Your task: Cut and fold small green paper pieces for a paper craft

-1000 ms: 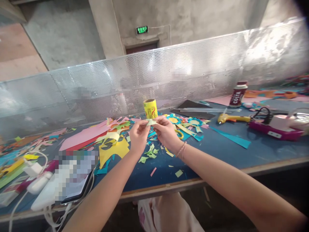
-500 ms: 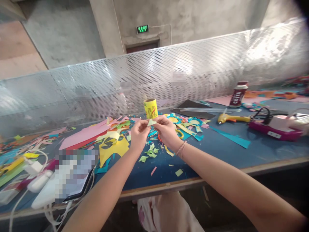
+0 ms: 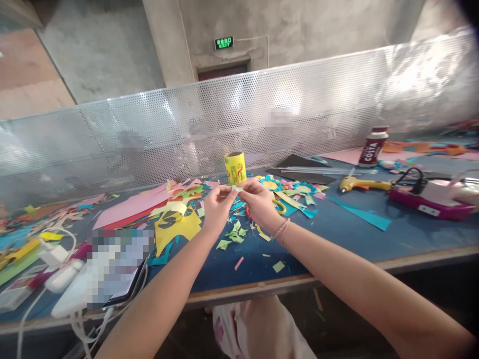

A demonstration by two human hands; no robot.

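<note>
Over the middle of the table, my left hand [image 3: 218, 207] and my right hand [image 3: 259, 200] meet, fingertips pinched on a small piece of pale green paper [image 3: 237, 189]. Most of the paper is hidden by the fingers. Just behind them a yellow cardboard tube [image 3: 235, 168] stands upright. Partly under my right hand lies a pair of scissors with a yellow handle [image 3: 278, 206]. Several light green paper scraps [image 3: 235, 233] are scattered on the table below my hands. To the left is a cut yellow paper sheet [image 3: 179, 230].
A yellow glue gun [image 3: 364, 184] lies at the right beside a magenta power strip [image 3: 430, 206]. Behind it stands a dark red bottle [image 3: 372, 147]. Phone-like devices [image 3: 123, 269] and white cables sit front left. A perforated metal screen [image 3: 149, 129] borders the table's back.
The green paper shows less between my fingertips than before, where a pointed shape was visible. My hands stay in nearly the same place; the whole view has shifted slightly.
</note>
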